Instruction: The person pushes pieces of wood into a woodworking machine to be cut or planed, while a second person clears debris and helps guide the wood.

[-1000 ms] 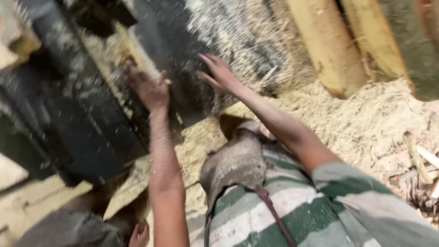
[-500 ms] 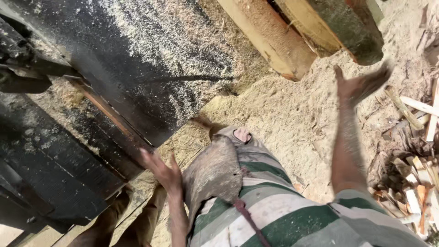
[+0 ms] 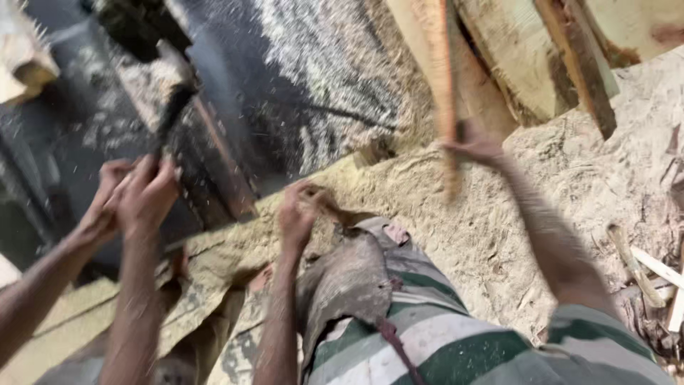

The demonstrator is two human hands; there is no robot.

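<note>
Sawdust covers most of the ground and lies in a thick pale heap against the dark machine bed, a large black sloping surface that is also sprinkled with light dust. Thick wooden beams lean at the top right, beside the heap. Lower in the view the person's body shows, in a green and white striped shirt with a grey dusty cloth over the lap. The right hand is raised above the sawdust and its fingers are clamped around a long thin wooden strip, which stands almost upright and reaches to the top edge. The left hand is lower, at the edge of the machine bed, with the fingers curled together on a small brownish thing; the blur hides what it is. At the left, two hands of another person close together on a dark bar that rises from the machine bed. Small wood offcuts lie at the right edge.
</note>
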